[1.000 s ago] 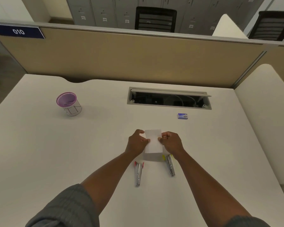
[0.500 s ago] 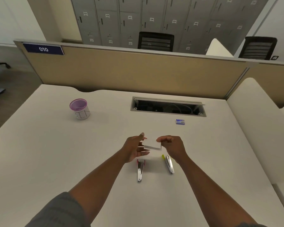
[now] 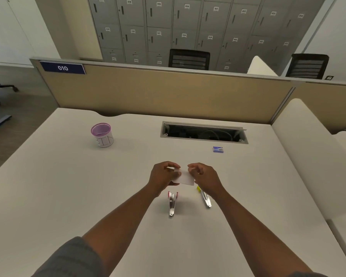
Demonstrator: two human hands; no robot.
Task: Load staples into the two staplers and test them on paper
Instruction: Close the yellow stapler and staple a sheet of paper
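Above both staplers (image 3: 172, 203) my left hand (image 3: 162, 176) pinches the paper (image 3: 184, 178), keeping it ready for testing. My right hand (image 3: 205, 176) is curled beside it; I cannot tell whether it grips.

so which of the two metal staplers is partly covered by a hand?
The yellow-tipped metal stapler; the right hand overlaps its tip. The red-tipped metal stapler lies fully exposed.

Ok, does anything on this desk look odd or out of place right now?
Nothing looks spilled or damaged. The cable hatch in the desk stands open, showing wires. Both staplers lie flat, slightly splayed, while both hands hold the paper.
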